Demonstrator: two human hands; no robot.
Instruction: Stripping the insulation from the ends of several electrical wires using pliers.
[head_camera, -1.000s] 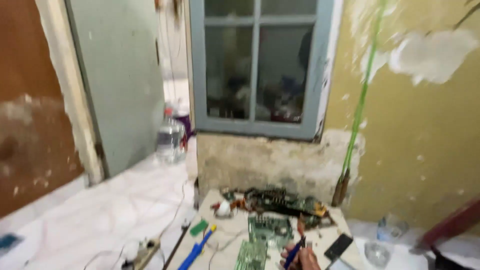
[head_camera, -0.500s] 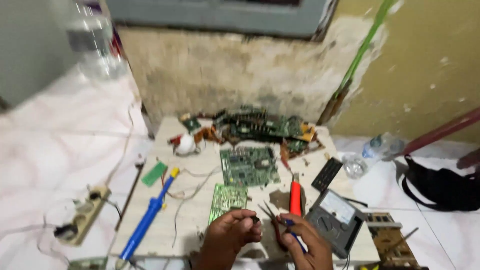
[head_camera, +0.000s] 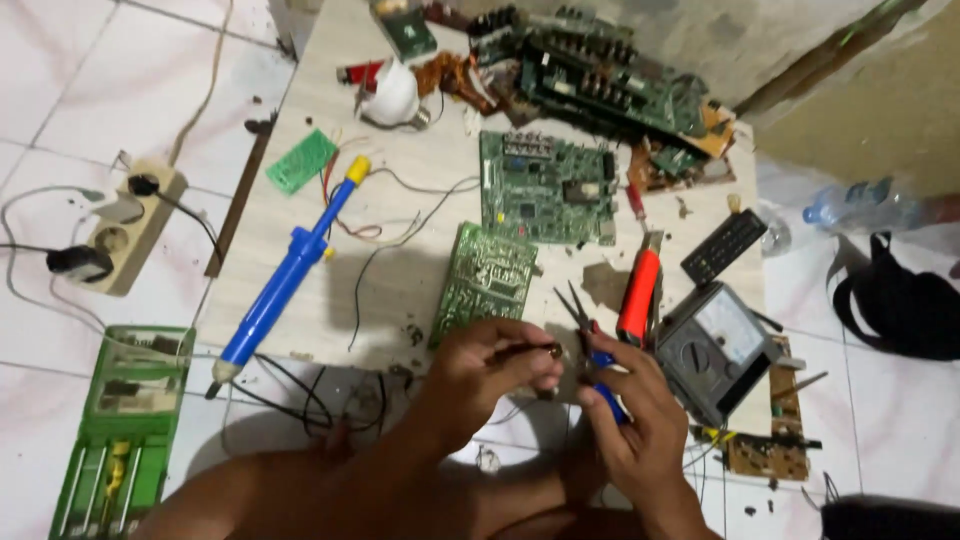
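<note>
Head view: both hands work at the near edge of the pale wooden table (head_camera: 400, 280) (crowded farther in). Left hand (head_camera: 495, 365) pinches a small dark part (head_camera: 545, 351); right hand (head_camera: 630, 420), grip clenched, holds blue-handled needle-nose pliers (head_camera: 590, 335) beside it.

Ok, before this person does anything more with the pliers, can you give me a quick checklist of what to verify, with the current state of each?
1. Left hand has a firm pinch on the small part: ok, fingertips closed on it.
2. Right hand holds the blue-handled pliers: ok.
3. Plier tips on the part: not ok, tips point up, away from it.
4. Green circuit board clear of the hands: ok, lies just beyond them.
5. Meter and red-handled tool out of the way: ok, both to the right.
6. Whether the blue iron is hot: cannot tell.
</note>
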